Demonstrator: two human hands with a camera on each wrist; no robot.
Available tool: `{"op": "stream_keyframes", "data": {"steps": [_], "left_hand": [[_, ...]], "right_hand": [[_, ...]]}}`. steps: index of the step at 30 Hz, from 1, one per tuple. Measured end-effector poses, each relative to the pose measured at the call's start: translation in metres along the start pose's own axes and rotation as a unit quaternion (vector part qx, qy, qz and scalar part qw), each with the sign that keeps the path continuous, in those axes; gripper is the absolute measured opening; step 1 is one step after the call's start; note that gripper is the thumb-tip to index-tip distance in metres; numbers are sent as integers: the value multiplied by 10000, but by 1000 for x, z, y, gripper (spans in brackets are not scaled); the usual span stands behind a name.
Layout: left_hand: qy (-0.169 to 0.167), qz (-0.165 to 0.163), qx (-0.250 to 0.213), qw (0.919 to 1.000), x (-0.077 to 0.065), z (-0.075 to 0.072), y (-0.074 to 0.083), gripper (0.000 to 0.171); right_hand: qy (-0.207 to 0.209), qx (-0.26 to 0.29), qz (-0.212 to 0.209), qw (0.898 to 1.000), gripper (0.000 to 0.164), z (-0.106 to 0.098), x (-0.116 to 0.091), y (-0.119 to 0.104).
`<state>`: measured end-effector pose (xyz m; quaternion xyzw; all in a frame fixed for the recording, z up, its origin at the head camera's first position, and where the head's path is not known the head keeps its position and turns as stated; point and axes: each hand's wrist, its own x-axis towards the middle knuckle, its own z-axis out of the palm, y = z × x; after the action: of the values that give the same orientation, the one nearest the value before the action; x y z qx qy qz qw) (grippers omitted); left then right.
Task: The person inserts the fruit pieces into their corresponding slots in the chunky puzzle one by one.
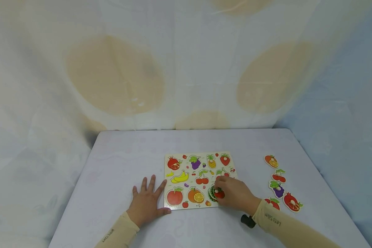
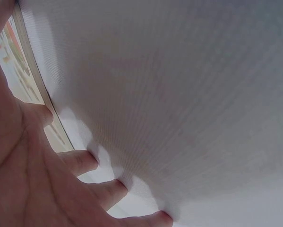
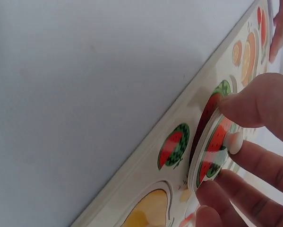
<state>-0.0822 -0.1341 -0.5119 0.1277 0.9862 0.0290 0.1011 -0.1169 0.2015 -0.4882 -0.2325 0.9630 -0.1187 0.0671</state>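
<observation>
My right hand (image 1: 235, 194) pinches a watermelon puzzle piece (image 3: 213, 150) by its edges, with its white knob (image 3: 234, 142) facing my fingers. The piece is tilted over the watermelon picture (image 3: 222, 90) at the near edge of a fruit puzzle board (image 1: 168, 187). A small printed watermelon (image 3: 174, 146) shows beside it. My left hand (image 1: 147, 205) lies on the table with fingers spread, left of the board. Its index fingertip and thumb reach the board's left edge; the other fingertips (image 2: 110, 189) press on the white tablecloth.
To the right lie loose knobbed pieces: an orange (image 1: 271, 161), cherries (image 1: 278, 176), grapes (image 1: 277, 189) and a pomegranate (image 1: 292, 202). Another red fruit piece (image 1: 273, 203) is partly covered by my right sleeve. Fabric walls (image 1: 201, 69) stand behind and beside the table.
</observation>
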Motion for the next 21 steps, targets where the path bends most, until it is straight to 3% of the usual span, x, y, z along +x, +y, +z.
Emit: {"op": "stream_keyframes", "data": {"steps": [21], "left_hand": [[-7,5,17,10000,-1,0,1,105]], "right_hand": [[195,-118,-333,9992,33,5,-3,-5]]}}
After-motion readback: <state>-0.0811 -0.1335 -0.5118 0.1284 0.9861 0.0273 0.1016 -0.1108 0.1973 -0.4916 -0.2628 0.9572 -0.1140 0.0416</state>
